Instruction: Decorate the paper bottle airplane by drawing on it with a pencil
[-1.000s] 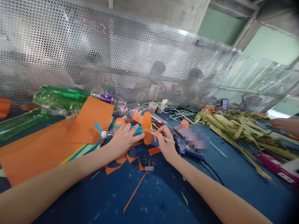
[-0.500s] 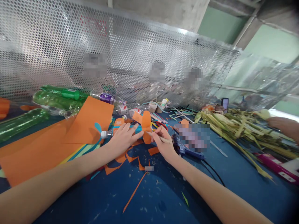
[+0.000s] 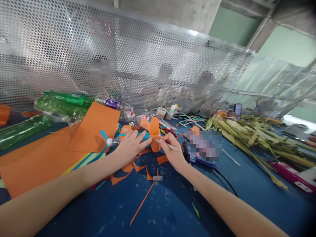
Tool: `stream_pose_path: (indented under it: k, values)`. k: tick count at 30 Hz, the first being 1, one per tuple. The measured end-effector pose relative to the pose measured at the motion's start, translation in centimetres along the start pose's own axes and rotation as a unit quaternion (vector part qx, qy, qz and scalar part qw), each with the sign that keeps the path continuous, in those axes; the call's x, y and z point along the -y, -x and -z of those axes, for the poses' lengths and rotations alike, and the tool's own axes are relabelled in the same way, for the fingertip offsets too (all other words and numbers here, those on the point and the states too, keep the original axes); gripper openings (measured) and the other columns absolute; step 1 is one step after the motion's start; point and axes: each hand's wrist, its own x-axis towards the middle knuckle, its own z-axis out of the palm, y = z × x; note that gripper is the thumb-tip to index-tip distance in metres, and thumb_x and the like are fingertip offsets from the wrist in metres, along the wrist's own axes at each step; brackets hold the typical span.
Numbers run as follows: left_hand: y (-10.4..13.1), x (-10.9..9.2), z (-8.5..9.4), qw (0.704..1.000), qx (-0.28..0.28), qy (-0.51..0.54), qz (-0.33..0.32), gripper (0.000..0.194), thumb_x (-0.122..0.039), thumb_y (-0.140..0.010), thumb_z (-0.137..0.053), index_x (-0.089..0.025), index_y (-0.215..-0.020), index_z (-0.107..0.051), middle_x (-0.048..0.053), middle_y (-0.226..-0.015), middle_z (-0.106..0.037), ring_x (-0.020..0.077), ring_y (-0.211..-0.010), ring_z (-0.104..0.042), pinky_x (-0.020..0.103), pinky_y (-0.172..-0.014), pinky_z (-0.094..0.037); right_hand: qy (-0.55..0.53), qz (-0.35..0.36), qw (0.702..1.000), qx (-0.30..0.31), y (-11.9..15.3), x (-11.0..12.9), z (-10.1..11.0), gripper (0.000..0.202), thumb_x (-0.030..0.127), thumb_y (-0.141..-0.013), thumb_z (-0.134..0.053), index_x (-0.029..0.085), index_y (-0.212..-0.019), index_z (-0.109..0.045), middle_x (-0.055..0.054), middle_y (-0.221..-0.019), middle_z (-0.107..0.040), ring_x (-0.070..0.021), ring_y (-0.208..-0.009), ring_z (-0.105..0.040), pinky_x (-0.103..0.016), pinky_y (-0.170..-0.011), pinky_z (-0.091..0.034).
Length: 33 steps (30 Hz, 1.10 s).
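Note:
A plastic bottle [image 3: 112, 142] with a white cap lies on its side, wrapped in blue, with orange paper pieces stuck on. My left hand [image 3: 129, 146] rests over its middle, fingers spread along the wrap, holding it down. At the bottle's right end stands a rounded orange paper piece [image 3: 155, 126]. My right hand [image 3: 172, 149] pinches a slim whitish pen [image 3: 174, 147], its tip against the lower part of that orange piece. Orange paper scraps [image 3: 120, 177] and a small clear cap [image 3: 158, 178] lie just below on the blue table [image 3: 148, 210].
Large orange sheets [image 3: 41, 154] and green bottles [image 3: 22, 131] spread over the left. A blue glue gun [image 3: 201, 161] with a black cord lies right of my right hand. Dry husks [image 3: 247, 135] and a magenta box [image 3: 293, 176] are further right. Behind runs a perforated metal screen [image 3: 138, 59].
A person's hand at the far right, over the husks, has gone from view. My own hands, the pen and the bottle have hardly moved.

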Motion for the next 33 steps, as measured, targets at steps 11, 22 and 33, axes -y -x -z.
stream_pose_path:
  k: [11,22,33]
  values:
    - [-0.03,0.00,0.04,1.000,0.002,0.003,-0.005,0.043,-0.010,-0.090,-0.042,-0.025,-0.130,-0.044,0.014,-0.134,-0.045,0.0309,-0.106,-0.049,0.047,-0.089,-0.036,0.008,-0.004,0.998,-0.061,-0.15,0.00,0.33,0.021,0.026,-0.084,-0.051,0.023,-0.068,-0.039,0.006,-0.054,-0.050,-0.0118,-0.052,-0.048,-0.026,-0.057,-0.040]
    - [-0.05,-0.03,0.22,1.000,0.004,-0.006,-0.005,0.040,-0.012,-0.090,-0.044,-0.025,-0.128,-0.045,0.014,-0.135,-0.045,0.0310,-0.106,-0.049,0.046,-0.089,-0.037,0.043,-0.016,0.995,-0.088,-0.16,0.19,0.43,0.021,0.021,-0.083,-0.049,0.022,-0.064,-0.039,0.007,-0.052,-0.047,-0.0108,-0.050,-0.046,-0.025,-0.056,-0.038]
    - [-0.07,-0.01,0.22,1.000,0.003,0.022,-0.004,0.043,-0.012,-0.090,-0.046,-0.025,-0.131,-0.044,0.015,-0.136,-0.045,0.0306,-0.108,-0.049,0.047,-0.089,-0.036,0.037,-0.020,0.997,-0.058,0.35,0.41,-0.07,0.023,0.025,-0.081,-0.052,0.023,-0.064,-0.038,0.007,-0.051,-0.047,-0.0115,-0.047,-0.044,-0.025,-0.050,-0.036]
